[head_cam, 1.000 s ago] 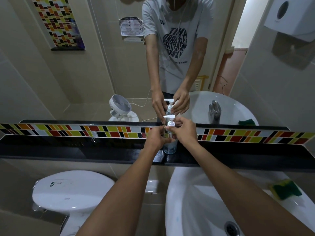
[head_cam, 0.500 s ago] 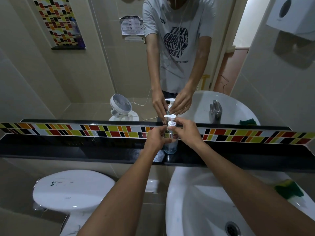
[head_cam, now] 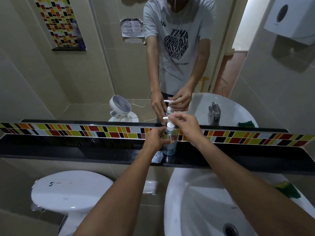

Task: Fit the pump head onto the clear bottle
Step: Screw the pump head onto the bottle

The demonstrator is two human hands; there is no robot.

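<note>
A clear bottle [head_cam: 169,147] stands upright on the black ledge [head_cam: 85,150] under the mirror. The white pump head [head_cam: 168,124] sits on the bottle's neck, its nozzle pointing left. My left hand [head_cam: 155,139] rests against the bottle's left side, fingers loosely curled around it. My right hand [head_cam: 185,127] is to the right and above, its fingertips pinching the top of the pump head. The mirror repeats both hands and the bottle.
A white washbasin [head_cam: 196,201] lies below the ledge at the right, with a green sponge [head_cam: 288,192] on its rim. A white toilet [head_cam: 69,191] is at the lower left. A coloured tile strip [head_cam: 85,132] backs the ledge. A white dispenser [head_cam: 289,17] hangs on the right wall.
My right hand has lifted from around the pump collar to the pump's top, fingers now spread. My left hand has slid lower on the bottle and loosened. The bottle stays in place.
</note>
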